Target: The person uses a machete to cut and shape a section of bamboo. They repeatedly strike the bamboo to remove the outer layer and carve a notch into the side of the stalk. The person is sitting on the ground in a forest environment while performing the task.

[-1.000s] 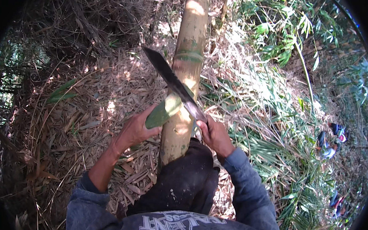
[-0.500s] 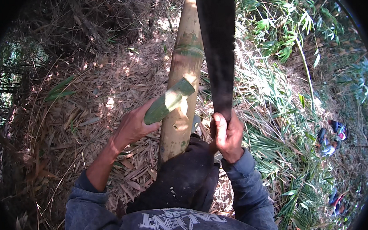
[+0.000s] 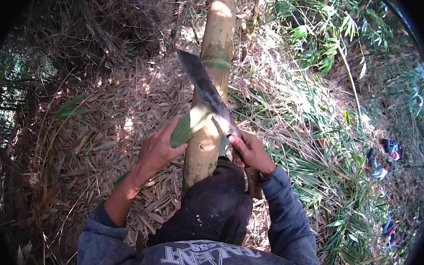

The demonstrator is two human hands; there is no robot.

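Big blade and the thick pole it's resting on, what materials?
Long dark machete blade: looks like metal, dull grey and stained, with a brighter cutting edge. Thick tan-green pole: bamboo, by its ringed node and smooth waxy skin, with a green strip peeled near the left hand.

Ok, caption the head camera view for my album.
Right hand lays a dark machete blade on a thick yellow-green bamboo pole; left hand steadies it.

Dry bamboo leaves and straw (image 3: 101, 139) blanket the sloping ground in patchy sunlight. Green leafy undergrowth (image 3: 323, 43) fills the right side, a dark thicket (image 3: 70, 39) stands at upper left, and distant people in coloured clothes (image 3: 383, 158) sit lower right.
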